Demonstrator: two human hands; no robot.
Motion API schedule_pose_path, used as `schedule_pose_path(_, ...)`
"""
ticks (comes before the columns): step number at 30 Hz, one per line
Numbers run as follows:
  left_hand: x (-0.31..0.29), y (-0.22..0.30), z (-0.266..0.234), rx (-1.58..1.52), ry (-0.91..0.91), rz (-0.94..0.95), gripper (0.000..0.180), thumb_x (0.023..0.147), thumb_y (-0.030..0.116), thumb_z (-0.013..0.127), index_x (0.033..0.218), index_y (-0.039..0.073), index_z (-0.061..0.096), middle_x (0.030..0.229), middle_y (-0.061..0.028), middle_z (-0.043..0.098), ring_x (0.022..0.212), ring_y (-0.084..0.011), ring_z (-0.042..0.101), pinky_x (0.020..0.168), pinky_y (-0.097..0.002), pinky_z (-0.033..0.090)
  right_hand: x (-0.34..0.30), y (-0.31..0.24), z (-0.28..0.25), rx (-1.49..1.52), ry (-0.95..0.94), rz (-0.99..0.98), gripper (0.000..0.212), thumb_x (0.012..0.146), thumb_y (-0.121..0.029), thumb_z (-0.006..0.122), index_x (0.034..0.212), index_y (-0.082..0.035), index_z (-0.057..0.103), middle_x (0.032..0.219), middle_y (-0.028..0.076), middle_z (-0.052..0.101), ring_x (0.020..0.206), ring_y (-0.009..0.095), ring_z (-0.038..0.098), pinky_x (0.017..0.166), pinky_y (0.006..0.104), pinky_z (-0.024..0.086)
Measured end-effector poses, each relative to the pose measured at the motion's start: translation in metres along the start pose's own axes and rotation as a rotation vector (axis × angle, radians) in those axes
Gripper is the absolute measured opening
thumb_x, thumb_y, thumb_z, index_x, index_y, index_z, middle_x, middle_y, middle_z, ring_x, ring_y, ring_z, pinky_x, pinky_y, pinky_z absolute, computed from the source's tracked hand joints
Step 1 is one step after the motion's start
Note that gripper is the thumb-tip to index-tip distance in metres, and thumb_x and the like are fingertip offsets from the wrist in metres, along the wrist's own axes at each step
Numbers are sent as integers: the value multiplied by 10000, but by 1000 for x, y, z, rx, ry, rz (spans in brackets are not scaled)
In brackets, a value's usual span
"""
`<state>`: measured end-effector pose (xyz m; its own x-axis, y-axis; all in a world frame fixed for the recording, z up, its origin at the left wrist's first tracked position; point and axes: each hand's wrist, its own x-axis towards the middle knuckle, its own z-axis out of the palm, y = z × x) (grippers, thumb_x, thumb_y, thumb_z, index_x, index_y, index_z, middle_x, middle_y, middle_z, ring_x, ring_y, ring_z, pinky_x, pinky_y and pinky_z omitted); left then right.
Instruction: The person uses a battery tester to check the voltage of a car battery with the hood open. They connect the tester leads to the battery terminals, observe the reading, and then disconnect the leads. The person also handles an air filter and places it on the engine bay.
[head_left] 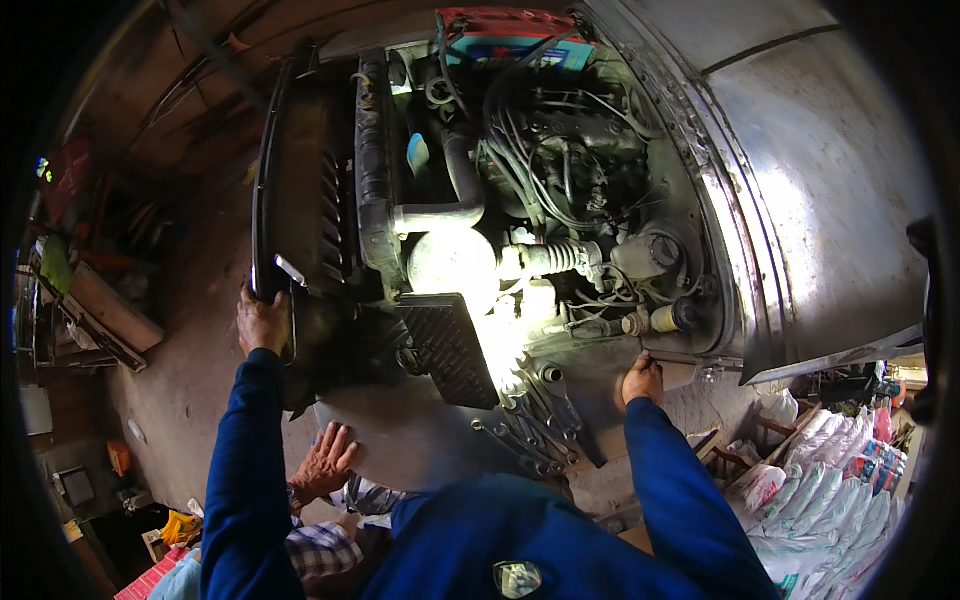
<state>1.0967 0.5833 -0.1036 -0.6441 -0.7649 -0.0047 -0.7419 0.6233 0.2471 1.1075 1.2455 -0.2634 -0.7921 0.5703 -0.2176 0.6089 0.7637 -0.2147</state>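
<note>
My left hand (263,320) is closed round the outer edge of the car's black front panel (268,190), beside a small pale strip (290,270). My right hand (643,380) has its fingers curled over the edge of the fender (600,365), thumb on top. Between my arms, several wrenches (540,420) lie fanned out on the fender. A black ribbed cover (450,350) leans at the near side of the open engine bay. Beyond it are the engine (590,140), a ribbed air hose (555,260) and a brightly lit round part (450,265).
Another person's hand (325,465) lies flat on the fender to the right of my left forearm. A battery (520,45) sits at the bay's far side. White plastic bags (830,500) are piled at lower right. Planks (115,300) and clutter line the left.
</note>
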Motion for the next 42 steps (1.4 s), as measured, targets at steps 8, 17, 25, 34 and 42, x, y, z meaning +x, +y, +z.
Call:
schedule_pose_path(8, 0, 2, -2, 15, -7, 16, 763, 850, 415, 706, 1462, 24, 472, 1363, -242, 591, 1289, -402, 556, 1080, -470, 452, -5, -14, -14, -65, -74, 63, 649, 1069, -532, 256, 1287, -36, 614, 1331, 218, 597, 1227, 404, 576, 1033, 509, 463)
schedule_pose_path(17, 3, -1, 0, -27, -22, 18, 749, 839, 411, 720, 1451, 50, 482, 1374, -229, 589, 1291, -399, 557, 1080, -480, 450, -2, -11, -14, -65, -89, 62, 664, 1070, -534, 250, 1320, -31, 605, 1342, 215, 599, 1241, 395, 566, 1075, 480, 444)
schedule_pose_path(25, 6, -6, 4, -12, -20, 16, 743, 832, 405, 727, 1450, 70, 486, 1361, -216, 597, 1281, -405, 558, 1069, -481, 456, -4, -12, -12, -62, -68, 51, 663, 1070, -537, 257, 1297, -31, 620, 1332, 223, 601, 1235, 395, 569, 1068, 482, 451)
schedule_pose_path(34, 5, -7, 3, -26, -6, 33, 754, 835, 391, 727, 1462, 56, 476, 1362, -229, 593, 1279, -413, 557, 1070, -486, 454, -2, -10, -11, -56, -71, 45, 662, 1065, -548, 263, 1294, -43, 625, 1322, 217, 604, 1237, 395, 570, 1062, 486, 452)
schedule_pose_path(42, 5, -10, 9, -21, 54, 77, 650, 840, 366, 720, 1380, 45, 550, 1294, -221, 643, 1223, -395, 607, 1029, -462, 481, -3, -10, -12, -71, -81, 64, 650, 1063, -535, 267, 1304, -42, 617, 1348, 203, 596, 1253, 394, 561, 1072, 500, 444)
